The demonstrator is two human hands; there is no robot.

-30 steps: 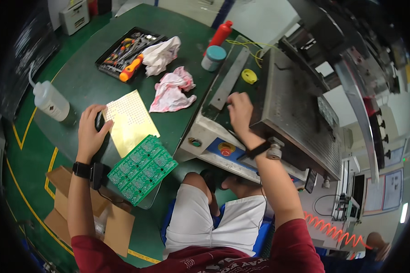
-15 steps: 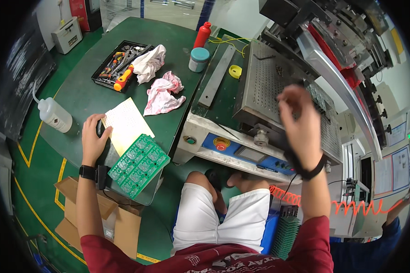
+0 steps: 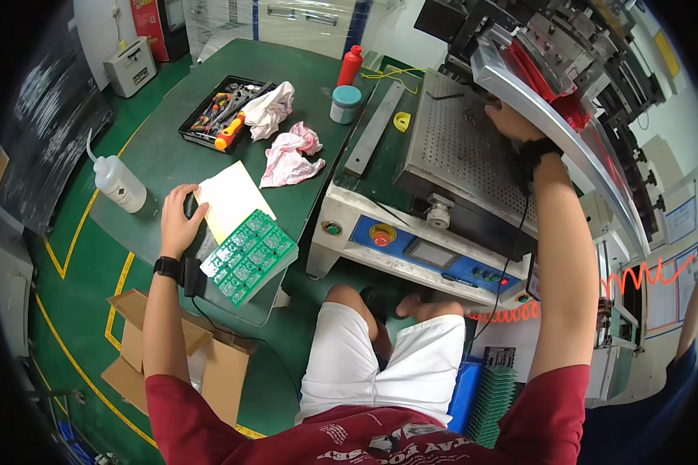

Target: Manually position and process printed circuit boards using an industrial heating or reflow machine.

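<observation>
My left hand (image 3: 180, 225) rests at the left edge of a pale yellow sheet (image 3: 233, 198) on the green table, its thumb and fingers curved but apart, holding nothing. Partly over the sheet's near end lies a stack of green printed circuit boards (image 3: 250, 256), sticking out toward the table's near edge. My right hand (image 3: 513, 122) reaches over the perforated metal plate (image 3: 457, 143) of a machine, beside its raised silver frame (image 3: 547, 105). Its fingers are bent over a dark spot on the plate, and whether they grip something cannot be made out.
A tool tray (image 3: 221, 112), crumpled rags (image 3: 291, 155), a teal-lidded jar (image 3: 345, 105), a red bottle (image 3: 350, 66) and a white squeeze bottle (image 3: 120, 184) stand on the table. A metal bar (image 3: 374, 132) lies beside the plate. An open carton (image 3: 221, 380) sits on the floor. Another person's arm (image 3: 689, 318) shows at right.
My right hand has moved farther forward over the plate, close beside the raised frame. My left hand stays by the yellow sheet. The whole view has shifted slightly.
</observation>
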